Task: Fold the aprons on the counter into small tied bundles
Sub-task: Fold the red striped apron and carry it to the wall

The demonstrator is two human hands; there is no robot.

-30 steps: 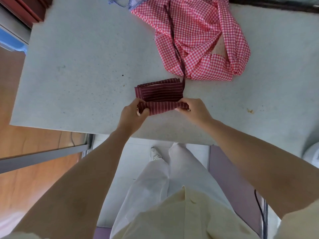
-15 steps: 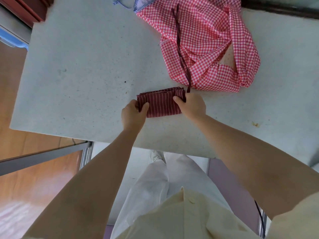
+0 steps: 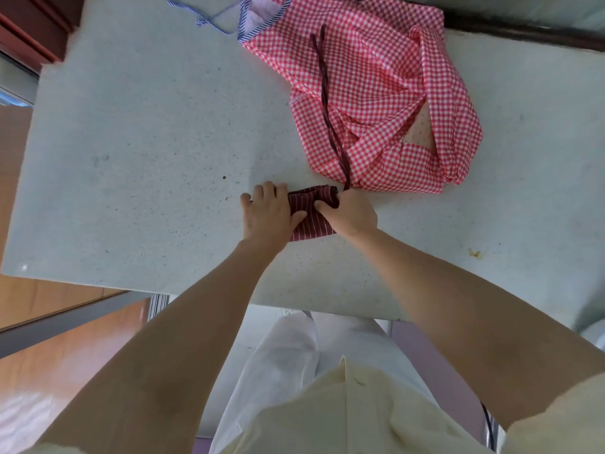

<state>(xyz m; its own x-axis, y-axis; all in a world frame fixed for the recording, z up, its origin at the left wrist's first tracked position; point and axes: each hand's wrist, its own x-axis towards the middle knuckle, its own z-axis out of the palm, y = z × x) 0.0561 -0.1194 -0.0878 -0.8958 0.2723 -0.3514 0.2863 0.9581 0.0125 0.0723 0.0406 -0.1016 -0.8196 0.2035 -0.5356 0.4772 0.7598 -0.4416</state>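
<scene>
A dark red striped apron [image 3: 309, 221] lies folded into a small packet on the pale stone counter [image 3: 147, 165], near its front edge. My left hand [image 3: 268, 213] presses on the packet's left end, thumb across the cloth. My right hand [image 3: 350, 213] grips the right end, fingers curled into the fold. The apron's dark red tie strap [image 3: 324, 103] runs from the packet's far right corner up over a crumpled red-and-white gingham apron [image 3: 376, 103] lying behind it.
A blue-and-white striped tie and trim [image 3: 226, 21] pokes out at the gingham apron's far left. The counter's front edge runs just below my wrists. A small yellow stain [image 3: 474, 253] marks the counter to the right. Wooden floor lies to the left.
The striped apron went from a wider half-folded rectangle to a narrower packet. Both hands moved forward and closer together, now pressing on the packet's two ends.
</scene>
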